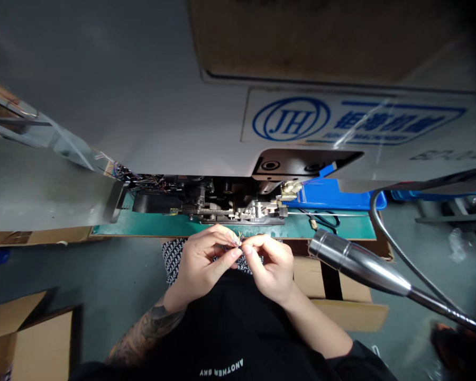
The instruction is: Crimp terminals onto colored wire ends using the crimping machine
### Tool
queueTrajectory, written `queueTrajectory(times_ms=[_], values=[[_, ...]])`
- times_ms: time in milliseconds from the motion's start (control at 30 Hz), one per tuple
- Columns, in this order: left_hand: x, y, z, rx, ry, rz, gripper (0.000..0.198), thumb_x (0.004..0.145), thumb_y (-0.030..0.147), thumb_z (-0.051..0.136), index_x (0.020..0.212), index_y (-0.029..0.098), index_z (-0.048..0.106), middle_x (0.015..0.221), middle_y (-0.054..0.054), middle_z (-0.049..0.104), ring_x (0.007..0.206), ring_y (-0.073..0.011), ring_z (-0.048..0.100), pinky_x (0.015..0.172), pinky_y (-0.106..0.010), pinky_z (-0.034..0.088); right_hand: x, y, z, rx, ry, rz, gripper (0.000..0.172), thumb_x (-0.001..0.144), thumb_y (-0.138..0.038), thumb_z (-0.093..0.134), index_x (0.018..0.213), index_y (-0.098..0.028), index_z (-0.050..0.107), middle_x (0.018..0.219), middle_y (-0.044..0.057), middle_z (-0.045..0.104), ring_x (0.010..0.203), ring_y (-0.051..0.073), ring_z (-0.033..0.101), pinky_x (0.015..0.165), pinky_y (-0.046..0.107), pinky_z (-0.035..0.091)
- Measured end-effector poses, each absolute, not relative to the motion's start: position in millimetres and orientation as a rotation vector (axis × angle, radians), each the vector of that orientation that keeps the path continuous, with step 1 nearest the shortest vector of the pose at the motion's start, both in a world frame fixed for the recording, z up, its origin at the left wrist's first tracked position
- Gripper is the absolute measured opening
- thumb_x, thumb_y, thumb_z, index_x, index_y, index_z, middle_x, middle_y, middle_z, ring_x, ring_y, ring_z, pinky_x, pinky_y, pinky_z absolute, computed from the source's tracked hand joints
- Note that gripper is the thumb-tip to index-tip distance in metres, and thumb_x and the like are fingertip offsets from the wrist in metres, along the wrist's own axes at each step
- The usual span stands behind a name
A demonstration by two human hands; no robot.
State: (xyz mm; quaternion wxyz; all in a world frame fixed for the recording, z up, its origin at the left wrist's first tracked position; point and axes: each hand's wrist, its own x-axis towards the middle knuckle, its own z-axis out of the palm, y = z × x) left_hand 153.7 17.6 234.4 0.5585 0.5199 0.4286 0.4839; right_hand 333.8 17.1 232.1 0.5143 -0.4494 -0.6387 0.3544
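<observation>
Grey concrete floor, open cardboard box, green-topped machine table

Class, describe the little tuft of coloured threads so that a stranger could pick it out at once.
Start at the big white machine with the blue JH logo, then drop to its green bed. Just below the bed, the left hand and right hand meet. Between their fingertips sits a tiny multicoloured tuft, bright against the dark patterned fabric beneath.

Threads showed purple and yellow, perhaps other colours, above black-and-white patterned cloth, beside a green mat, a blue tray and a black shirt.
</observation>
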Motion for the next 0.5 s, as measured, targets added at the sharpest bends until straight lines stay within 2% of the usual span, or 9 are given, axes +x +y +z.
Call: queueTrajectory(times_ms=[267, 400, 500], values=[[154.3, 18.5, 232.9, 1.228, 0.991, 1.147, 0.004, 0.095, 0.019, 0.083, 0.097, 0.015, 0.081, 0.103, -0.007, 0.071, 0.08, -0.0169, 0.076, 0.06, -0.028, 0.074, 332.0, 15.9, 230.1, -1.106, -1.496, 0.914, 0.024, 0.105, -0.016, 0.061, 0.083, -0.021, 0.067, 0.073, 0.0, 0.072, 0.053, 0.011, 0.06, 0.053, 0.025, 0.052], [152.9, 19.2, 231.0, 1.273, 1.034, 1.153, 0.004, 0.093, 0.019, 0.085, 0.095, 0.016, 0.083, 0.1, -0.007, 0.075, 0.082, -0.018, 0.078, 0.064, -0.027, 0.074, 333.1, 15.6, 227.9, -1.125, -1.49, 0.947, 0.027, 0.106, -0.016, 0.061, 0.08, -0.021, 0.067, 0.068, -0.001, 0.069, 0.052, 0.011, 0.058, 0.055, 0.026, 0.052], [152.4, 19.7, 231.1, 1.25, 1.034, 1.158, 0.006, 0.093, 0.022, 0.087, 0.095, 0.018, 0.084, 0.101, -0.008, 0.075, 0.08, -0.0182, 0.078, 0.063, -0.028, 0.075, 333.9, 16.1, 229.2, -1.118, -1.491, 0.949, 0.018, 0.104, -0.018, 0.064, 0.089, -0.021, 0.072, 0.065, -0.003, 0.066, 0.049, 0.011, 0.056, 0.051, 0.025, 0.05]])
